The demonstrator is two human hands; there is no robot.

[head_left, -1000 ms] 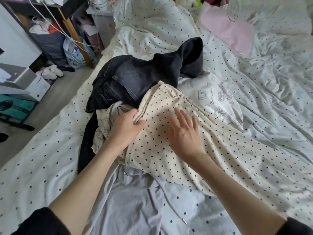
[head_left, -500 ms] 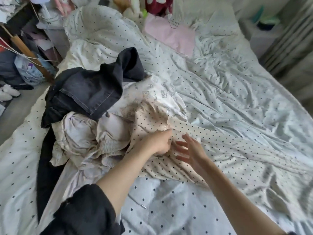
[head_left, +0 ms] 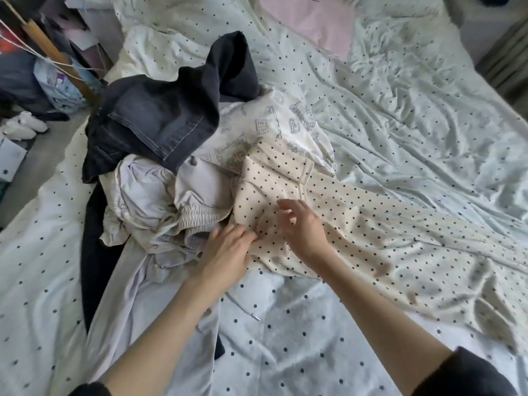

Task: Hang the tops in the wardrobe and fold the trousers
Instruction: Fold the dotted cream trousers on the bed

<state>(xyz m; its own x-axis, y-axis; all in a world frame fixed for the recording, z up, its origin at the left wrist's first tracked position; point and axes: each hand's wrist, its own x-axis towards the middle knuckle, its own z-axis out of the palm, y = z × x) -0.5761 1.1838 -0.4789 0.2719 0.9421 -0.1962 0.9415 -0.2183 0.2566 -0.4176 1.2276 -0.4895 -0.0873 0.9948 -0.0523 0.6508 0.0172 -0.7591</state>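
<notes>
On the left, dark jeans [head_left: 160, 124] lay on top of the pile. The left hand [head_left: 228, 250] pinched the edge of the spotty cream trousers [head_left: 357, 221], likely to pull them free for folding. The right hand [head_left: 304, 228] hovered above them, fingers loose and holding nothing. Everything sat on a rumpled, dotted bed [head_left: 414, 110].

Location: a home bedroom. A bed [head_left: 400, 115] with a dotted sheet fills the view, with a pink pillow [head_left: 314, 21] at its far edge. A clothes pile [head_left: 177, 155] lies near its left edge; cluttered shelves [head_left: 57, 38] and shoes [head_left: 24, 127] stand on the floor beyond.
</notes>
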